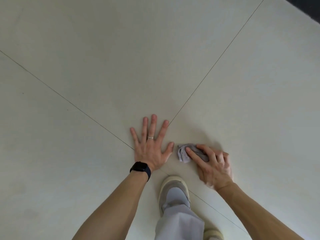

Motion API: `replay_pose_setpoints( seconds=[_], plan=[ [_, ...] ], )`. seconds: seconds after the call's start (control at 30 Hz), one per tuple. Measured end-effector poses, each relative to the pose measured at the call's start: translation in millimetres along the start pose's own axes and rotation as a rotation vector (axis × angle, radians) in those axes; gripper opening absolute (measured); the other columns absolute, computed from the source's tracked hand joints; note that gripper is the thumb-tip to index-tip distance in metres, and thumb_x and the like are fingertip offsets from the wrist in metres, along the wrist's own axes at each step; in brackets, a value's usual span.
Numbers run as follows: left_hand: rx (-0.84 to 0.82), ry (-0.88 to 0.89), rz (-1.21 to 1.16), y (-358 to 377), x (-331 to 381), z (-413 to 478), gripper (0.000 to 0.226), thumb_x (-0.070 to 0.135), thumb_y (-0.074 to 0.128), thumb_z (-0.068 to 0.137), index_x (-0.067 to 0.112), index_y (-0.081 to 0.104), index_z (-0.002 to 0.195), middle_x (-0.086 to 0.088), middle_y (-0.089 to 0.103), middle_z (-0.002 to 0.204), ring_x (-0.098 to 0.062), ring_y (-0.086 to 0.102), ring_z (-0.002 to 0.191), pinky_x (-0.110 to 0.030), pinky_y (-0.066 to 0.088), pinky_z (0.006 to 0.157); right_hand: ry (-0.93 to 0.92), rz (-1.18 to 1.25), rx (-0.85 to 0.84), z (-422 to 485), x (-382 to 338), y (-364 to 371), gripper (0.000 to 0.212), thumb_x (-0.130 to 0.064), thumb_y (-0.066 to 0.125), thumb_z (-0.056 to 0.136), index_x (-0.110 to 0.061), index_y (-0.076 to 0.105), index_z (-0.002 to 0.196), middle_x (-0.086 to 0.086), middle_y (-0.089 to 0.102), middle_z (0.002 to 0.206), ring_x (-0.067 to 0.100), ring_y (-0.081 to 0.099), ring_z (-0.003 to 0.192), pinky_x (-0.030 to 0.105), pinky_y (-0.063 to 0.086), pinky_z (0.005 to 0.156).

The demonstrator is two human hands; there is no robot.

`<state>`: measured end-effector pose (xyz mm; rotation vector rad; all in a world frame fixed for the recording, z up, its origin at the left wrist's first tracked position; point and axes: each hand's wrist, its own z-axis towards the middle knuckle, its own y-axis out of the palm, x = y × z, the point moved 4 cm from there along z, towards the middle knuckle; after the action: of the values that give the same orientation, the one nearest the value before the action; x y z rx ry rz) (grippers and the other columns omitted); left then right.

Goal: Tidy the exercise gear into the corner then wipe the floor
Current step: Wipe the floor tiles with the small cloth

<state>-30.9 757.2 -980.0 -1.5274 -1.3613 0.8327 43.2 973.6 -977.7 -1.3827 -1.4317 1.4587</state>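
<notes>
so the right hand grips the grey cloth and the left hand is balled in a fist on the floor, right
Not quite. The head view shows the left hand lying flat and splayed on the floor, not balled in a fist. The right hand does grip the grey cloth.

Tiled floor and worn items showing their colours and patterns.
The floor (86, 49) is showing pale cream tiles crossed by thin dark grout lines. The cloth (185, 153) is showing grey, with a paler lilac fold carrying small dots. The watch (140, 168) is appearing black and the ring (150, 137) silver. The shoe (170, 184) is combining cream with taupe-grey, the trouser leg (178, 222) is appearing pale grey-lilac, and the corner strip (308, 7) is appearing near-black.
</notes>
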Motion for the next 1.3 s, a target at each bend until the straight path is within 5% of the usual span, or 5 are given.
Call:
replay_pose_setpoints(
  seconds=[0.2,0.4,0.63,0.93,1.3],
  plan=[
    [-0.074,0.006,0.004,-4,1,0,0.076,0.067,0.032,0.094,0.036,0.006,0.159,-0.006,-0.006,0.167,-0.032,-0.006,0.154,-0.07,0.001,0.116,-0.009,0.007,-0.015,5,-2,-6,0.072,-0.037,0.067,0.072,-0.051,0.042,0.138,-0.007,0.042,0.134,0.026,0.041,0.088,0.039,0.032,0.081],
    [-0.396,0.01,0.023,-53,3,3,0.077,0.054,0.036,0.1,0.039,-0.016,0.155,0.0,-0.03,0.162,-0.028,-0.017,0.152,-0.059,0.003,0.119,0.018,0.096,-0.151,12,-10,-45,0.081,0.002,0.066,0.067,-0.039,0.057,0.136,0.003,0.054,0.124,0.031,0.052,0.09,0.04,0.05,0.068],
    [-0.478,0.129,0.07,-160,57,-34,0.059,0.033,0.04,0.1,0.03,0.021,0.155,-0.005,-0.002,0.168,-0.026,0.013,0.152,-0.051,0.017,0.119,0.635,0.314,-0.642,-16,-30,-139,0.052,-0.003,0.046,0.089,-0.029,0.056,0.133,0.008,0.044,0.118,0.029,0.053,0.104,0.035,0.044,0.085],
    [-0.617,0.272,0.164,-362,153,-135,0.06,0.032,0.039,0.1,0.029,0.019,0.156,-0.005,0.009,0.167,-0.024,0.012,0.152,-0.051,0.017,0.119,1.167,0.746,-0.373,-153,-4,-399,0.052,-0.007,0.04,0.091,-0.042,0.068,0.117,0.006,0.064,0.103,0.023,0.059,0.083,0.029,0.046,0.063],
    [-0.328,0.759,0.229,-632,345,-273,0.051,0.031,0.038,0.098,0.037,0.037,0.148,0.0,0.034,0.16,-0.022,0.024,0.148,-0.046,0.021,0.117,1.414,0.903,0.222,-384,-31,-710,0.057,-0.006,0.041,0.086,-0.051,0.071,0.102,-0.002,0.061,0.079,0.013,0.056,0.074,0.019,0.039,0.059]
  ],
)
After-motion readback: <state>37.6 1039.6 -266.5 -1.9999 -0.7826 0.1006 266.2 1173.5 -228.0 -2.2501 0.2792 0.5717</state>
